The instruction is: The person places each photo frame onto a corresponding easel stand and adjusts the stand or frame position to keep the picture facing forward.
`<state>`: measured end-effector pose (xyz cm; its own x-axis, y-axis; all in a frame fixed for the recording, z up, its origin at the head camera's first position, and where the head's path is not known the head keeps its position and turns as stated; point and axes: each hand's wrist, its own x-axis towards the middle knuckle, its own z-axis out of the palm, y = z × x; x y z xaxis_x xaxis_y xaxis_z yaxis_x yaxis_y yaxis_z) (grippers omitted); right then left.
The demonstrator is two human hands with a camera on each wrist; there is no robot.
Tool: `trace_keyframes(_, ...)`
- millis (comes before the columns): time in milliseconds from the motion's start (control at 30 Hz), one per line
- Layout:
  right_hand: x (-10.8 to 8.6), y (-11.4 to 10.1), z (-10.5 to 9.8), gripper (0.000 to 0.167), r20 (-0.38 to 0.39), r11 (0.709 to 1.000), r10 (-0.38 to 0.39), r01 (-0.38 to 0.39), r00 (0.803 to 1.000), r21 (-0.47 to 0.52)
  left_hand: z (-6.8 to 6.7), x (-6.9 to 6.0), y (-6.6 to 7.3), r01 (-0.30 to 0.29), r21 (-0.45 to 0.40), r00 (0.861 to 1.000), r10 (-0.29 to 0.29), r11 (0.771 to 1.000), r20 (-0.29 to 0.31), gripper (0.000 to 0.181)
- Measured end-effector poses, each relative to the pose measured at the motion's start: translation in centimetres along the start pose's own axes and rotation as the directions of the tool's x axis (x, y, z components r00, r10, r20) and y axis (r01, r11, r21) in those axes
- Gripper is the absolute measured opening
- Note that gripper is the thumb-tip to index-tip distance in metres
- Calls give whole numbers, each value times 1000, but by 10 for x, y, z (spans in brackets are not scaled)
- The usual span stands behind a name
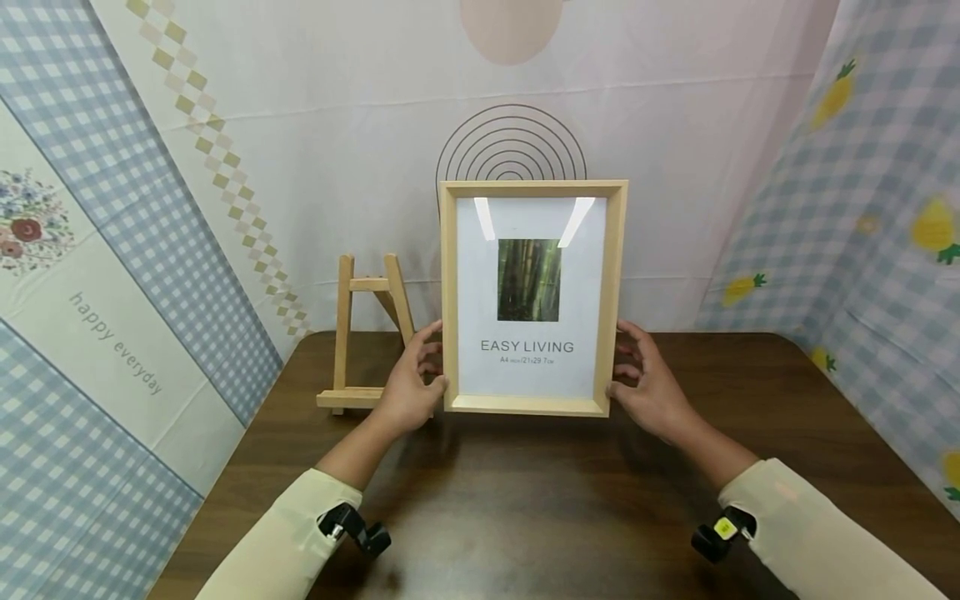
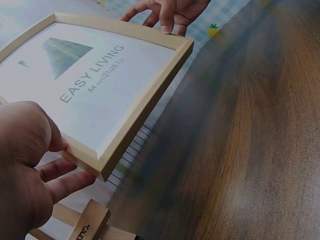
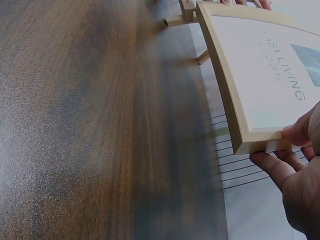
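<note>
**While the left hand [image 1: 411, 390] and the right hand [image 1: 651, 390] pinch its sides, a picture frame [image 1: 531, 332] is held upright above the table [image 1: 510, 517]**

Where each thumb meets the pale wood, it lies on the front of a side bar near a lower corner, and the fingers bend round the outer side. The two grips sit at about matching height. In both wrist views a gap parts the frame's bottom edge from the tabletop, with the lined pattern of the wall cloth [image 1: 322, 175] showing through it.

On the left hand's side a small wooden easel [image 1: 343, 333] stands near the frame, its right leg and ledge partly covered by that hand; whether hand and easel touch, I cannot tell. On the other side, brown wood runs from the right hand out to the table's right edge, and a broad stretch of it spreads between the forearms. The table's far edge passes behind the frame, by the cloth.

The frame faces the person, glazed front forward, with a picture of green stalks above the words "EASY LIVING", which read right way up. Its long axis runs up and down, the short edges at top and bottom; any slight lean is hard to judge. Farther out, the left sleeve [image 1: 277, 533] and right sleeve [image 1: 825, 533] each carry a black mount at the cuff.
</note>
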<state>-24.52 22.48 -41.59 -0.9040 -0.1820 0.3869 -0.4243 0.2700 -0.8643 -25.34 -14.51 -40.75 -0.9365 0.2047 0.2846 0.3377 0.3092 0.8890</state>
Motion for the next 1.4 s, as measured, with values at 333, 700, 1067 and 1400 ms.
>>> trace_keyframes(333, 1, -3, 1, 96, 14, 1000, 12, -12, 1000, 6, -1, -4, 13, 15, -9, 1000, -15, 1000, -3, 81)
trace_keyframes(700, 3, -4, 4, 97, 16, 999, 24, -25, 1000, 22, -4, 0, 0, -24, -5, 999, 24, 1000, -24, 83)
trace_keyframes(1067, 5, -6, 5, 97, 15, 1000, 15, -15, 1000, 4, -8, 1, 4, -11, -1, 1000, 11, 1000, -18, 83)
trace_keyframes(1400, 7, -6, 7, 96, 9, 1000, 15, -15, 1000, 7, -9, 1, 4, -14, 0, 1000, 14, 1000, -23, 83)
